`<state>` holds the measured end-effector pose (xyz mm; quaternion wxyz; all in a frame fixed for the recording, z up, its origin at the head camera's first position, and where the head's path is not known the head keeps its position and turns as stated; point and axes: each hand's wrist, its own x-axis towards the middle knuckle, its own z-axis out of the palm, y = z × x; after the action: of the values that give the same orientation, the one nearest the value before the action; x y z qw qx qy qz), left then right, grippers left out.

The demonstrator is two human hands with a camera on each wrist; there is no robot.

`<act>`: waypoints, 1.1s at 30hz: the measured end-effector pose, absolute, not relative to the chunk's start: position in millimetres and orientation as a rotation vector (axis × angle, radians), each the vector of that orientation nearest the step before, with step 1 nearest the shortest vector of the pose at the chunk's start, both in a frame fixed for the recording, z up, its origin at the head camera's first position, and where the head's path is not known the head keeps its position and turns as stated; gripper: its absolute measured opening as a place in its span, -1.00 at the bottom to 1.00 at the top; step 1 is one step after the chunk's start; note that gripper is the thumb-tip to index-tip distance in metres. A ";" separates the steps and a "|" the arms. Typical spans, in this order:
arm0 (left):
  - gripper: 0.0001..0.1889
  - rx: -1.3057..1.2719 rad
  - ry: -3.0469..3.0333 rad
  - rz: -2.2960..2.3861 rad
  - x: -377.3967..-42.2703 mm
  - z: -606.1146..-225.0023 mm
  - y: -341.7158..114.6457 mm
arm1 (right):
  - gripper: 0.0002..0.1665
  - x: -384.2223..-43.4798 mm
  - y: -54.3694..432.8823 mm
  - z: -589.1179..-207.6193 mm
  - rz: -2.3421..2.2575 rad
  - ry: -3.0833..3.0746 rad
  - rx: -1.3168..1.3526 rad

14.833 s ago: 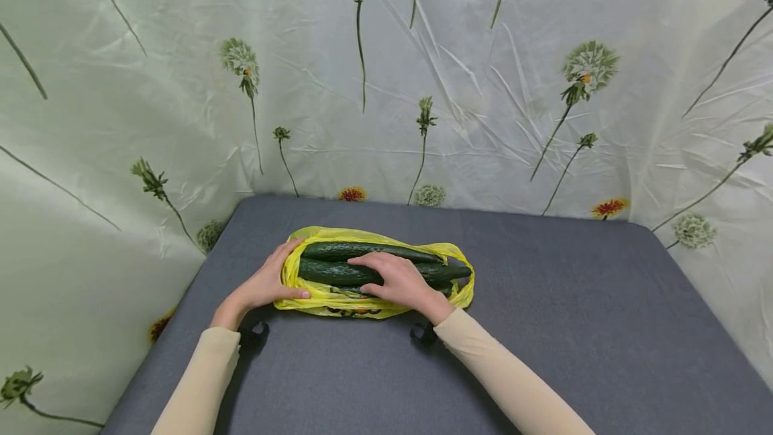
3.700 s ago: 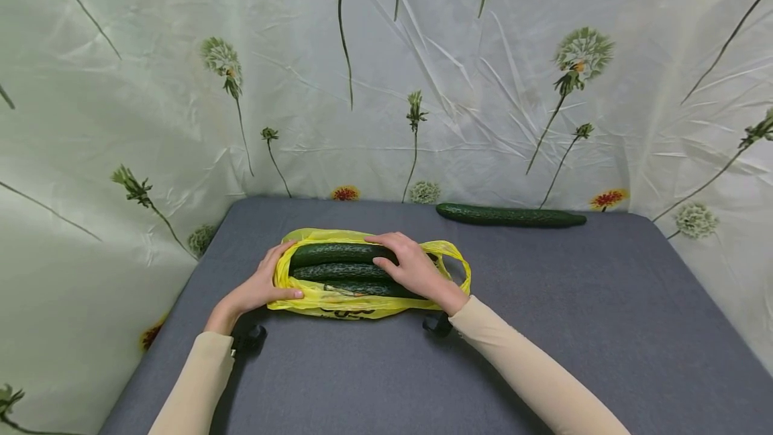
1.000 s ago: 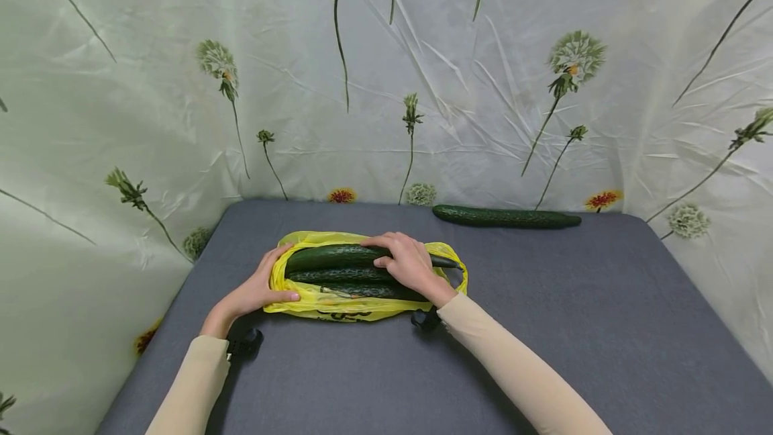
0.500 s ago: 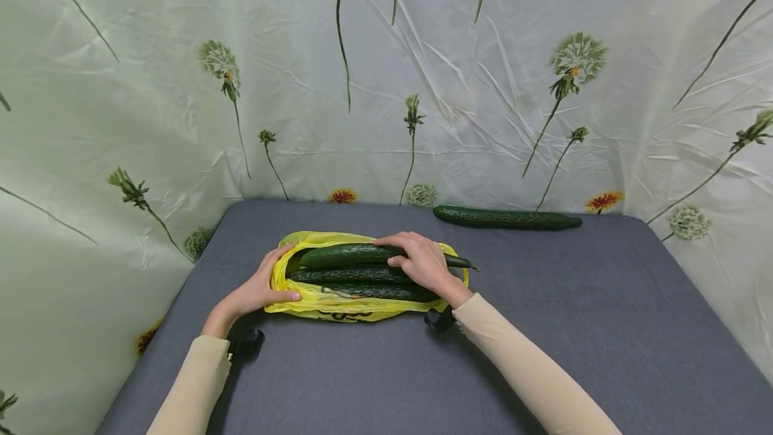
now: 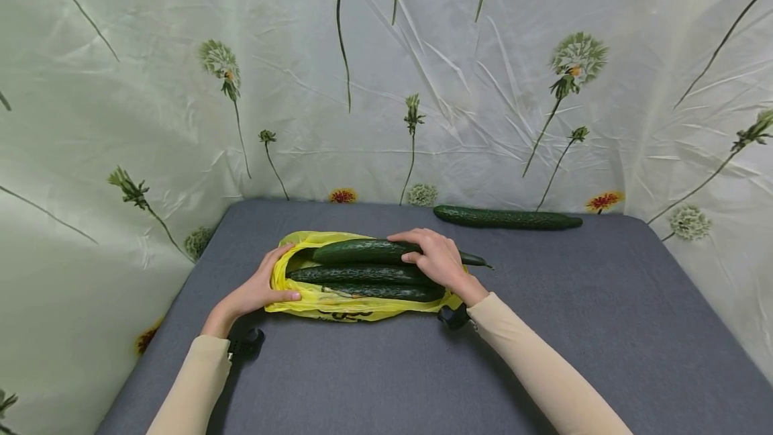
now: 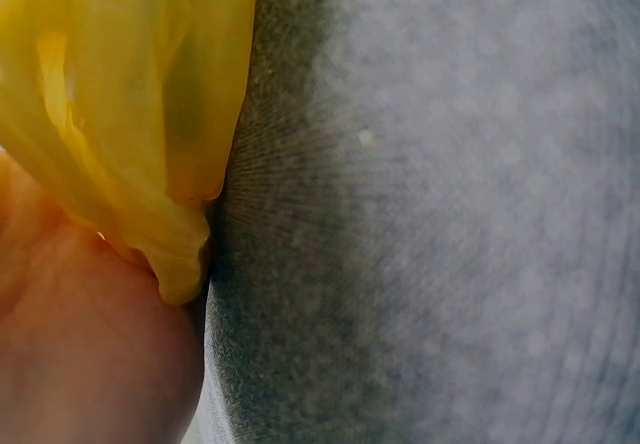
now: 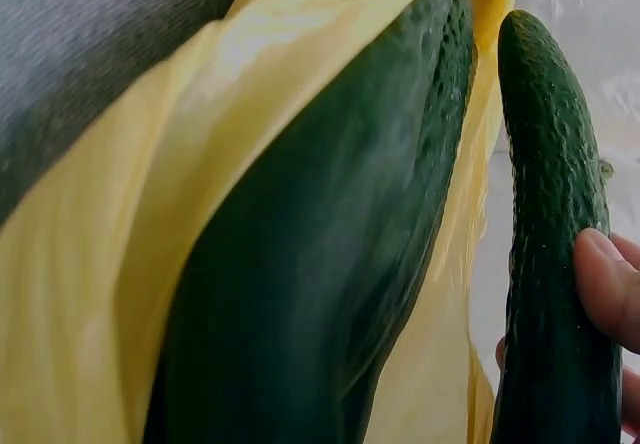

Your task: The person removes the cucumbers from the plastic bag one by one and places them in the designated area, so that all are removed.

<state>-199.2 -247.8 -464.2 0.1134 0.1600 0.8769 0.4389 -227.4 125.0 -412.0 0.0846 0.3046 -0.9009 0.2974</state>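
Note:
A yellow plastic bag (image 5: 314,305) lies on its side, its opening facing up. My left hand (image 5: 261,287) grips the bag's left end, thumb in front and fingers at the back rim. The left wrist view has that palm (image 6: 90,344) against the bunched plastic (image 6: 120,94). With my right hand (image 5: 439,262) I hold a long dark green cucumber (image 5: 356,251) from above; its thin stem end sticks out past the bag's right side. In the right wrist view this cucumber (image 7: 550,244) is raised apart from the others. Two more cucumbers (image 5: 362,275) lie inside the bag.
Another cucumber (image 5: 507,217) lies along the back edge of the grey cloth-covered table (image 5: 580,314). Behind and at the sides hangs a pale curtain (image 5: 483,86) printed with flowers. Black wrist cameras (image 5: 247,344) sit under both wrists.
Since the earliest frame, one cucumber has come to lie at the table's back edge. Over the last second my right hand has slid another cucumber rightward, partly out of the bag. The left hand stays put.

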 end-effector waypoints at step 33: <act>0.04 0.454 2.565 1.291 -198.9 -464.8 -248.3 | -0.53 -229.4 174.9 -407.9 0.969 -2.700 0.770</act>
<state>-198.9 -248.3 -464.8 0.1169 0.1552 0.8762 0.4411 -229.4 174.9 -407.9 0.0856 0.2581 -0.9057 0.3252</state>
